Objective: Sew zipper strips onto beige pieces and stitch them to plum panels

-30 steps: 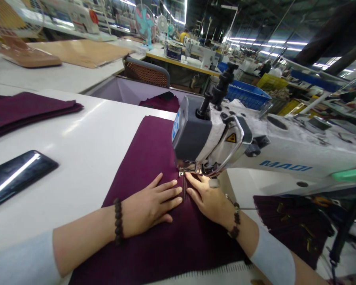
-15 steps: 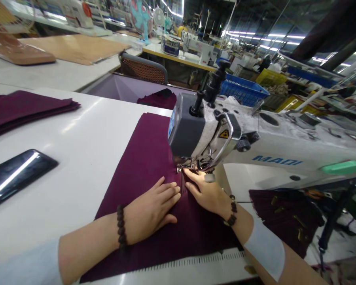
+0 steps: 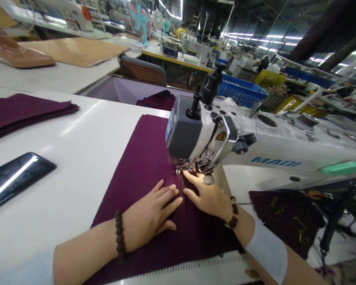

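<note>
Cloth (image 3: 142, 162) is lying under the foot (image 3: 178, 171). We're resting left hand (image 3: 154, 208) flat near the foot, right hand (image 3: 209, 194) spread just beside it, gripping nothing. We're risking a prick if the right is slipping closer.

- Left hand (image 3: 150, 215): a second ago its fingers were spread; now the ring and middle fingers lie together.
- Its index finger, close against the middle one half a second ago, now stands off from it with a gap.
- Its thumb points farther away from the index finger than a second ago.
- Its wrist, with the bracelet (image 3: 120, 233), sits slightly nearer the person than a second ago.
- The view has shifted: the machine (image 3: 280, 144) appears farther left than a second ago, and more ruler (image 3: 192, 266) shows.
</note>
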`<state>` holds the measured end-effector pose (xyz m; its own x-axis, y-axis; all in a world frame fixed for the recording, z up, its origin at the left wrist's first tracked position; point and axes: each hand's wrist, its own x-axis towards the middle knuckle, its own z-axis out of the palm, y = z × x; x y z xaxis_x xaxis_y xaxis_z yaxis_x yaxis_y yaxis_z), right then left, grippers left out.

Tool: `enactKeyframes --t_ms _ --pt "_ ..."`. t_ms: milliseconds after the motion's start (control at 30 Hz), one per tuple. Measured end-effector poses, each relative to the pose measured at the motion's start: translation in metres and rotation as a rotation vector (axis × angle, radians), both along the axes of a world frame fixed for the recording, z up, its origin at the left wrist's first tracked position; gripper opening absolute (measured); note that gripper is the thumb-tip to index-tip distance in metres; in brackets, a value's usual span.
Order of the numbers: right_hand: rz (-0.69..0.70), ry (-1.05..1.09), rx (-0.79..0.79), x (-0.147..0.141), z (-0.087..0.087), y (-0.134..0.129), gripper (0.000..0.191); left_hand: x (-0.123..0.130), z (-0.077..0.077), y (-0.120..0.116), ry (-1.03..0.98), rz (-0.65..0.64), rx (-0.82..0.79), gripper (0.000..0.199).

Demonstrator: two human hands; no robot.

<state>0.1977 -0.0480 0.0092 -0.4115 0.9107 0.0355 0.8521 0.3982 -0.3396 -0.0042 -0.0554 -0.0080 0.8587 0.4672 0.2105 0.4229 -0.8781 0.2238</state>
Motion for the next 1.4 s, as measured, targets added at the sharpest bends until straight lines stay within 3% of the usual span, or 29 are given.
enactKeyframes --t_ms 900,1400 --pt "0.007 -0.036 0.045 0.001 -0.004 0.009 0.035 0.000 -0.005 0.009 -0.033 0.001 -0.005 0.047" --pt "-0.034 0.012 0.146 0.000 -0.003 0.016 0.017 0.002 -0.005 0.015 0.017 0.009 0.006 0.046"
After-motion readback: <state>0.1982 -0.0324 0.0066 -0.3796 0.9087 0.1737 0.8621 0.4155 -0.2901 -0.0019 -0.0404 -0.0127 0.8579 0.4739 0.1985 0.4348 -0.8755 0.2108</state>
